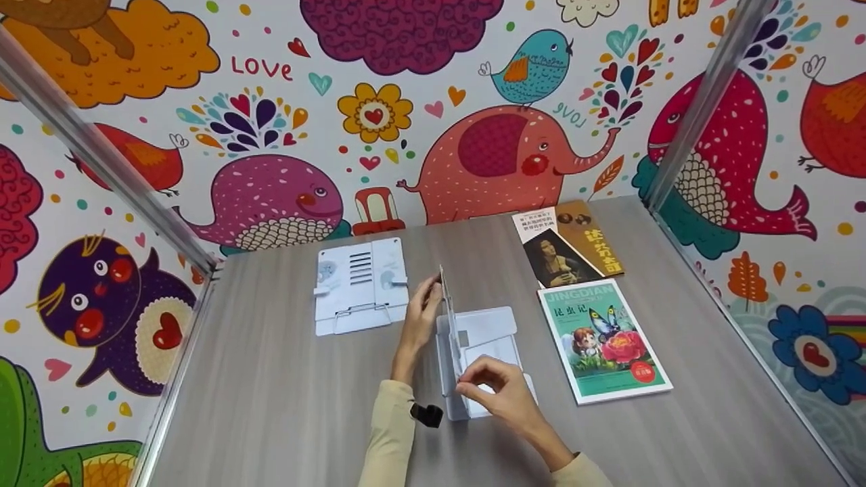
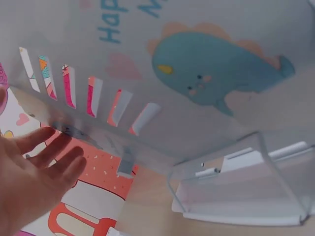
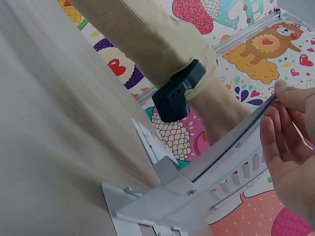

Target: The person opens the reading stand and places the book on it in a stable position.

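Note:
A white bookstand (image 1: 487, 325) stands on the table, its slotted back panel (image 2: 197, 123) raised nearly upright. That panel shows a blue cartoon whale and a wire support (image 2: 243, 221) at its lower end. My left hand (image 1: 423, 308) is at the panel's far edge; in the left wrist view its fingers (image 2: 64, 167) are loosely extended beside that edge. With thumb and fingers, my right hand (image 1: 500, 392) pinches the panel's near edge. The right wrist view shows this right hand (image 3: 290, 128) at the panel's upper corner.
Another white slotted stand (image 1: 362, 284) lies flat at the back left. To the right are a green children's book (image 1: 605, 341) and, behind it, a brown-and-white book (image 1: 568, 247). A black wrist camera (image 1: 427, 414) sits on the left sleeve. Patterned walls enclose the table (image 1: 270, 406).

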A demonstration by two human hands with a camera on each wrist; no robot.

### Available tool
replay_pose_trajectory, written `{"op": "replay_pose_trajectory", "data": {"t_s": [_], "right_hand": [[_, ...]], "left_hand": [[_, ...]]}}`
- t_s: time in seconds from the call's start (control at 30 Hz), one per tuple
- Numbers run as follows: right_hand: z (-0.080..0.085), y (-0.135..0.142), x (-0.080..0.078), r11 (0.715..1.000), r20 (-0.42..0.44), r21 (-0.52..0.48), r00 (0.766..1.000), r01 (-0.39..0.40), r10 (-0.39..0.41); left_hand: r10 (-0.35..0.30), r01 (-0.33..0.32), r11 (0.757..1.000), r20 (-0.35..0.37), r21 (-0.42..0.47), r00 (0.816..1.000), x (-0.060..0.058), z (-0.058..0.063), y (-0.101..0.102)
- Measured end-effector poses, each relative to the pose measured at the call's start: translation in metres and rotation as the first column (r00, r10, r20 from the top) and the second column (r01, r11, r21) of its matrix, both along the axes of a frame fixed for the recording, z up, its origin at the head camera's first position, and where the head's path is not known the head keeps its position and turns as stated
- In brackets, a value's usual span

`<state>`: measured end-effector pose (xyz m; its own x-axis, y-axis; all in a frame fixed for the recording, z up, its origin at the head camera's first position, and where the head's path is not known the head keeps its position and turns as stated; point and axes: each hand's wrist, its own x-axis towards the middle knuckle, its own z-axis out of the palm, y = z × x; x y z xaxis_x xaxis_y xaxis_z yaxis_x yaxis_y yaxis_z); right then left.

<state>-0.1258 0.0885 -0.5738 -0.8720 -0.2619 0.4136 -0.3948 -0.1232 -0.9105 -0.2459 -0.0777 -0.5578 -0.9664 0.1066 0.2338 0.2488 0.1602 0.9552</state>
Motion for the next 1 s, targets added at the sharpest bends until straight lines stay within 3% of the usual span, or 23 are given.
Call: {"op": "replay_pose_trajectory", "data": {"t_s": [0.13,0.23,0.33,0.43,0.53,0.8,1.0], "right_hand": [[-0.013,0.023,-0.015,0.992,0.052,0.12,0.998,-0.027,0.021],[-0.029,0.044,-0.031,0.947,0.064,0.314,0.994,0.064,-0.088],[-0.048,0.059,-0.041,0.82,-0.011,0.542,0.977,0.185,-0.213],[-0.061,0.067,-0.043,0.685,-0.086,0.684,0.96,0.252,-0.267],[-0.067,0.069,-0.04,0.627,-0.115,0.727,0.95,0.279,-0.289],[-0.072,0.068,-0.037,0.612,-0.201,0.694,0.918,0.379,-0.341],[-0.077,0.067,-0.039,0.621,-0.203,0.693,0.926,0.366,-0.32]], "left_hand": [[-0.115,0.115,0.993,0.0,0.025,0.993,0.001,-0.002,-0.001],[-0.144,0.144,0.989,0.008,0.041,0.989,0.003,0.002,-0.002],[-0.16,0.159,0.987,0.009,0.035,0.987,0.005,0.003,-0.003],[-0.184,0.183,0.983,0.013,0.028,0.983,0.011,0.0,-0.005],[-0.201,0.201,0.979,0.009,0.028,0.979,0.018,-0.004,-0.007],[-0.276,0.276,0.96,-0.002,0.042,0.961,0.04,-0.007,-0.01],[-0.291,0.29,0.956,0.01,0.052,0.957,0.049,-0.006,-0.01]]}}
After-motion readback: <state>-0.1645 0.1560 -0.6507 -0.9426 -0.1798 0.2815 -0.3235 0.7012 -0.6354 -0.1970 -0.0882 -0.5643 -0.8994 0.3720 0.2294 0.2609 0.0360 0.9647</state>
